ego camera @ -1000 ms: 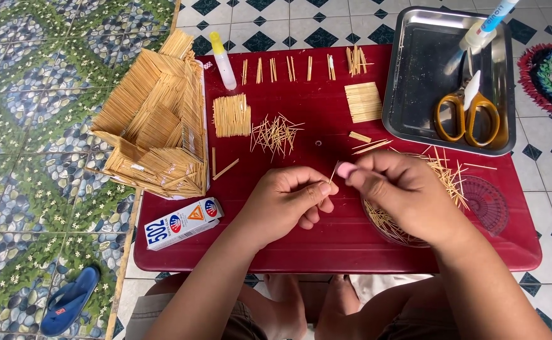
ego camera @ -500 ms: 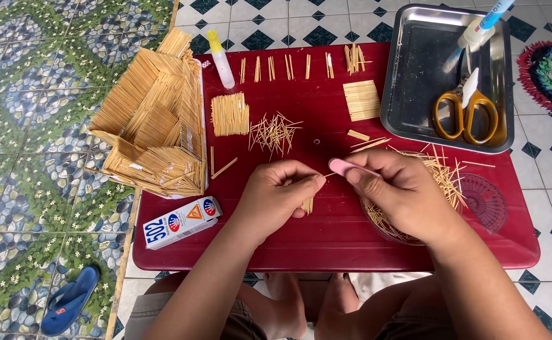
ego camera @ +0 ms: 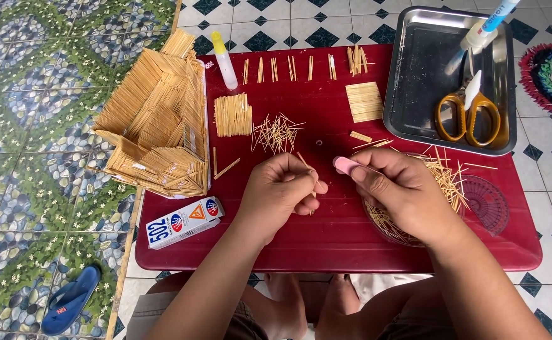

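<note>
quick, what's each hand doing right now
Left hand: closed, pinching a thin wooden stick.
Right hand: closed on a small pink tool; what kind cannot be told.

Bare red tabletop (ego camera: 326, 239) before the hands; toothpick house (ego camera: 156, 126) left, steel tray (ego camera: 414, 82) right.

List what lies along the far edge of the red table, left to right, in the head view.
Toothpick house → glue bottle with yellow cap → row of small toothpick bundles → metal tray holding orange-handled scissors.
</note>
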